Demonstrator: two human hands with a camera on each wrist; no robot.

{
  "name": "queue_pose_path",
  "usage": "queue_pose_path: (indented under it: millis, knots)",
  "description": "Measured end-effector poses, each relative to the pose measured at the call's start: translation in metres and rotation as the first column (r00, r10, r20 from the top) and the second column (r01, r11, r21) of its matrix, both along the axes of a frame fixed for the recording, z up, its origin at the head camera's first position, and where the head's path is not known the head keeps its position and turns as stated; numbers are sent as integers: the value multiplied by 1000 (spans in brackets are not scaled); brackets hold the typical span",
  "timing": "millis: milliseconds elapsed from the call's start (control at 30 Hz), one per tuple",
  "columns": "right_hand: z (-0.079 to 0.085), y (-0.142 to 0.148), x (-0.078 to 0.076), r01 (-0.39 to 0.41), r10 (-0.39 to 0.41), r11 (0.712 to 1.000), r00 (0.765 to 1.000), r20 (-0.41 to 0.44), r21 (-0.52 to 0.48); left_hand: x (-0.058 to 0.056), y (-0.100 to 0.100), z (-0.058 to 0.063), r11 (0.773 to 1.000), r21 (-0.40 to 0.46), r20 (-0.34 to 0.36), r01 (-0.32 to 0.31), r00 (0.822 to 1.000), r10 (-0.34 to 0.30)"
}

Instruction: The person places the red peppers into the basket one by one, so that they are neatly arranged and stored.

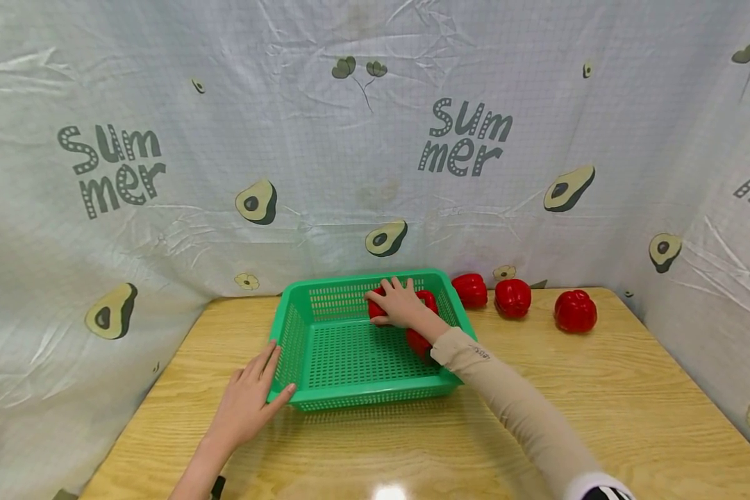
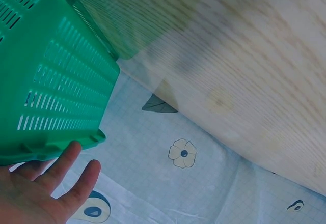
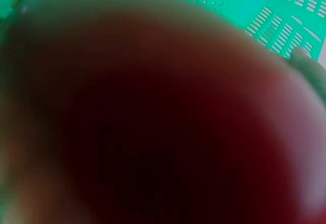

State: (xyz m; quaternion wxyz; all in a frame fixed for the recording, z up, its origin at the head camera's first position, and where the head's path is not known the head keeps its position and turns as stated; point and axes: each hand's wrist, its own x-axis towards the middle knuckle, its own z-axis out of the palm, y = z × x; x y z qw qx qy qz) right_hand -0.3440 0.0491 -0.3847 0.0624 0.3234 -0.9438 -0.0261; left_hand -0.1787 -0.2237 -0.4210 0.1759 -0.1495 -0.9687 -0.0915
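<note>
A green plastic basket (image 1: 375, 396) with slotted walls sits on the wooden table. My right hand (image 1: 401, 304) reaches into its back right part and grips a red bell pepper (image 1: 376, 307), which the fingers partly cover. Blurred red from that bell pepper (image 3: 193, 132) fills most of the right wrist view. Two more spots of red pepper show beside the hand: one bell pepper (image 1: 428, 299) behind the wrist and another bell pepper (image 1: 417, 343) in front, partly under the sleeve. At the basket's front left corner, my left hand (image 1: 248, 397) rests with fingers extended along the rim.
Three red bell peppers stand on the table right of the basket: one pepper (image 1: 471, 290) close to its wall, a second pepper (image 1: 512, 298), and another pepper (image 1: 575, 311) farther right. A printed curtain (image 1: 325, 180) hangs behind the table and along its sides.
</note>
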Motion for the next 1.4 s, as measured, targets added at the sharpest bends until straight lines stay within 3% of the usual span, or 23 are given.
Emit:
queue_pose_path:
  millis: [533,767,1400]
  knots:
    - [-8,-1,-7,39,-43,997,997,63,67,0,1,-1,1000,-6,5,-6,1000,6]
    - [-9,-1,-6,0,-3,997,999,44,73,0,2,-1,1000,2,5,-5,1000,5]
    - [-4,0,-1,18,-20,983,1000,7,184,1,2,1,1000,12,15,0,1000,0]
